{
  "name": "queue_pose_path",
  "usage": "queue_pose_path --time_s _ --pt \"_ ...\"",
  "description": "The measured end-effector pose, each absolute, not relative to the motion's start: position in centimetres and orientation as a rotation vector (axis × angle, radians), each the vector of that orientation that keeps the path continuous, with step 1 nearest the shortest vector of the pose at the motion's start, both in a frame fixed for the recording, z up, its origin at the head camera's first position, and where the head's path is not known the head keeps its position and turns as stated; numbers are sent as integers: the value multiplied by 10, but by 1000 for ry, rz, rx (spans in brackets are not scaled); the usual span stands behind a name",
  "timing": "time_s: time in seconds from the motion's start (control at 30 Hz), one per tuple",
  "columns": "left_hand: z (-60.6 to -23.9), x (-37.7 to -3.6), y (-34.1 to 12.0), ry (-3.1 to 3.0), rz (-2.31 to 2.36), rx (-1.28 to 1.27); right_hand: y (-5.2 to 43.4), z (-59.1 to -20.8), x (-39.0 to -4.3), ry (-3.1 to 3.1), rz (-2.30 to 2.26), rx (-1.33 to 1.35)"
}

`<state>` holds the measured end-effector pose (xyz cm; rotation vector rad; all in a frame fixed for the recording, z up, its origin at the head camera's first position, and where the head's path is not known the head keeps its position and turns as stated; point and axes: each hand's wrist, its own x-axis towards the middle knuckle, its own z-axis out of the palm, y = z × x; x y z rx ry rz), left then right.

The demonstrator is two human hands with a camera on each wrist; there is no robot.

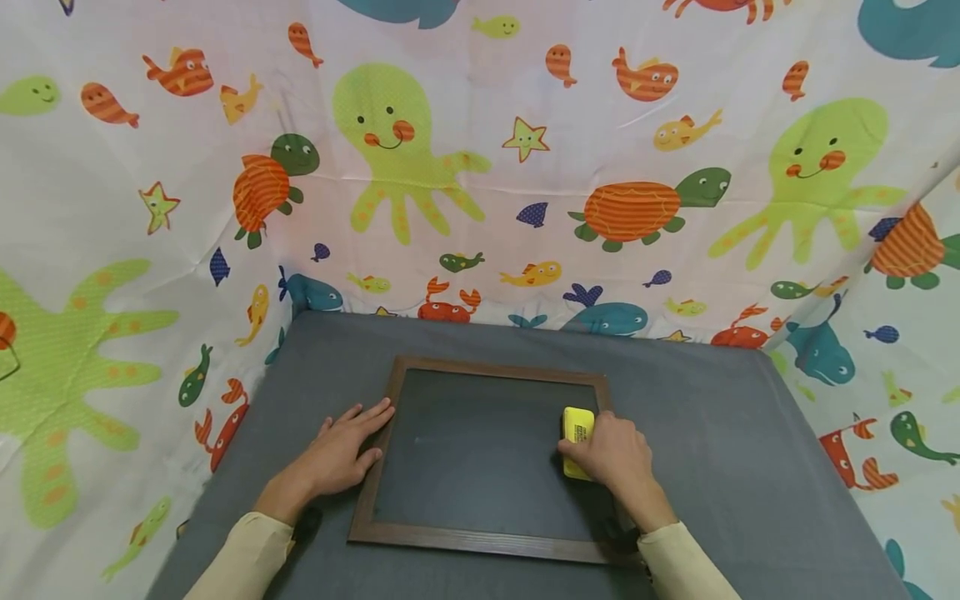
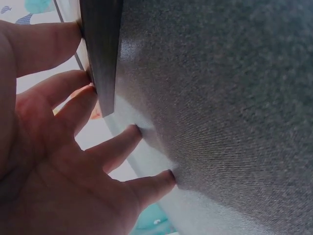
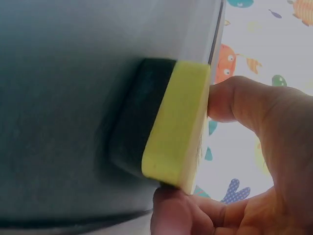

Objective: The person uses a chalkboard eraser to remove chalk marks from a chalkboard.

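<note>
A backdrop printed with sea animals (image 1: pixel 510 167) stands at 12 o'clock, behind the grey cloth (image 1: pixel 750 467). The framed board (image 1: pixel 472 475) lies on the cloth. The left hand (image 1: pixel 334 455), fingers spread, touches the frame at 9 o'clock; two fingertips rest on the cloth. The right hand (image 1: pixel 617 454) grips the yellow eraser (image 1: pixel 578 437) between thumb and fingers, at 3 o'clock on the board, dark side toward the panel. Progress, by judgement: wiping appears nearly complete, as no distinct writing shows; a faint mark (image 1: pixel 418 439), toward 10 o'clock from centre, possibly remains.
</note>
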<state>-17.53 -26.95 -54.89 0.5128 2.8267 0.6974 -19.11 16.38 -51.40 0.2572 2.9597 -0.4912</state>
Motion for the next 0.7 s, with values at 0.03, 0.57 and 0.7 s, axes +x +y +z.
queue_pose_path --time_s 0.03,0.57,0.7 --pt "-549 -175 -269 2829 695 518 165 -514 -191 2961 -488 259" --pt "-548 -172 -270 2838 708 541 147 -512 -192 3015 -429 157" --pt "-549 -174 -269 2829 709 542 133 -512 -192 3061 -435 84"
